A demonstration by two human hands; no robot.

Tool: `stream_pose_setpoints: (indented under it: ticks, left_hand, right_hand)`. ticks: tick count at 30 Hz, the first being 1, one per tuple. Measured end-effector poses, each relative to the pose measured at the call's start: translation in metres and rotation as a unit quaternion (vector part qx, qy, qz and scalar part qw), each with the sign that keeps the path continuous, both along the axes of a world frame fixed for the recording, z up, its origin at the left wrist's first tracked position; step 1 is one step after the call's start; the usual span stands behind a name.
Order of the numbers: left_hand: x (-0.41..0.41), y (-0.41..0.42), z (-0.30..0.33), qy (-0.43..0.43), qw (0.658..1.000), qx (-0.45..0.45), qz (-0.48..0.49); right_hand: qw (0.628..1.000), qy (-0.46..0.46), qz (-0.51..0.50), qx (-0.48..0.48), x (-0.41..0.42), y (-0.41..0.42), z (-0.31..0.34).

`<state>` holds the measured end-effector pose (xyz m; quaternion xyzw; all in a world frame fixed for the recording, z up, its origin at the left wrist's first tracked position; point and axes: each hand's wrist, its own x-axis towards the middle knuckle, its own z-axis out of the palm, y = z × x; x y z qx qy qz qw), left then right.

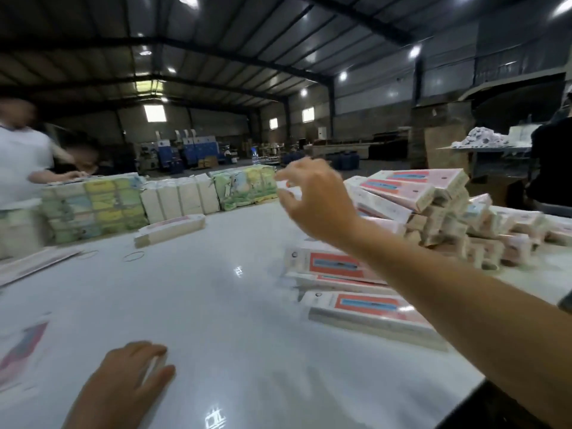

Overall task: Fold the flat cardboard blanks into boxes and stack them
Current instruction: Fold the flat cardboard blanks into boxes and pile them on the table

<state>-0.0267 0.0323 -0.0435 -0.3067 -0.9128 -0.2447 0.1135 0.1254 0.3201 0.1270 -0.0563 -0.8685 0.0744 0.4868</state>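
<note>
Cardboard boxes heaped loosely, a raised hand close beside them.

Pink folded boxes in the pile (pixel 439 212) lie crooked and overhang, so I'd judge a knock from the right hand (pixel 312 199), lifted just left of the pile with fingers loosely spread and holding nothing, could send them sliding over the flat packs (pixel 365 305) in front of the pile. Well left of the pile, near the table (pixel 216 289) edge, the left hand (pixel 130 379) rests with fingers curled on something pale; blur hides what.
</note>
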Motion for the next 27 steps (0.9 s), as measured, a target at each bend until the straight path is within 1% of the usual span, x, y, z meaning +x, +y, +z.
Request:
stream_pose_setpoints:
  ticks: [1, 3, 5, 7, 9, 12, 14, 16, 18, 19, 20, 21, 22, 24, 25, 26, 27]
  left_hand:
    - [0.012, 0.008, 0.002, 0.018, 1.000, -0.007, -0.006]
    - [0.015, 0.004, -0.006, 0.023, 0.999, -0.016, -0.028]
    - [0.018, -0.002, -0.005, 0.038, 0.999, -0.015, -0.015]
    - [0.021, -0.002, -0.006, 0.042, 0.999, 0.004, -0.010]
    - [0.026, 0.001, -0.003, 0.037, 0.999, -0.010, -0.013]
    - [0.028, 0.002, 0.001, 0.021, 1.000, -0.022, -0.005]
    - [0.027, 0.001, 0.003, -0.019, 1.000, -0.020, -0.007]
    - [0.015, -0.011, 0.017, -0.088, 0.996, 0.024, 0.002]
    - [-0.013, -0.039, 0.041, -0.118, 0.988, 0.080, 0.058]
    - [-0.029, -0.061, 0.053, -0.115, 0.984, 0.084, 0.107]
    - [-0.045, -0.086, 0.064, -0.102, 0.979, 0.065, 0.165]
    - [-0.058, -0.113, 0.072, -0.088, 0.968, 0.028, 0.233]
    - [-0.069, -0.141, 0.075, -0.082, 0.948, -0.017, 0.306]
    - [-0.082, -0.189, 0.069, -0.114, 0.891, -0.098, 0.427]
    - [-0.086, -0.206, 0.065, -0.130, 0.870, -0.125, 0.458]
    - [-0.089, -0.217, 0.061, -0.137, 0.859, -0.147, 0.470]
    - [-0.094, -0.225, 0.056, -0.138, 0.857, -0.157, 0.470]
  right_hand:
    - [0.998, -0.036, 0.042, 0.006, -0.010, -0.026, -0.021]
    - [0.985, -0.151, 0.080, 0.001, -0.027, -0.066, -0.069]
    - [0.958, -0.278, 0.070, 0.001, -0.042, -0.088, -0.112]
    - [0.938, -0.341, 0.060, 0.007, -0.050, -0.096, -0.144]
    - [0.934, -0.353, 0.061, -0.003, -0.053, -0.096, -0.160]
    - [0.937, -0.343, 0.064, -0.013, -0.056, -0.091, -0.168]
    - [0.943, -0.328, 0.058, -0.017, -0.055, -0.090, -0.170]
    - [0.949, -0.311, 0.055, -0.019, -0.056, -0.092, -0.171]
    - [0.952, -0.300, 0.061, -0.020, -0.056, -0.094, -0.170]
    - [0.952, -0.299, 0.065, -0.020, -0.056, -0.095, -0.169]
    - [0.951, -0.301, 0.067, -0.021, -0.057, -0.095, -0.168]
    - [0.950, -0.306, 0.067, -0.022, -0.057, -0.095, -0.168]
    - [0.947, -0.313, 0.064, -0.025, -0.058, -0.095, -0.168]
    - [0.941, -0.332, 0.048, -0.034, -0.060, -0.098, -0.169]
    - [0.938, -0.342, 0.039, -0.044, -0.062, -0.098, -0.169]
    - [0.935, -0.349, 0.031, -0.057, -0.064, -0.098, -0.170]
    - [0.933, -0.352, 0.029, -0.068, -0.069, -0.097, -0.172]
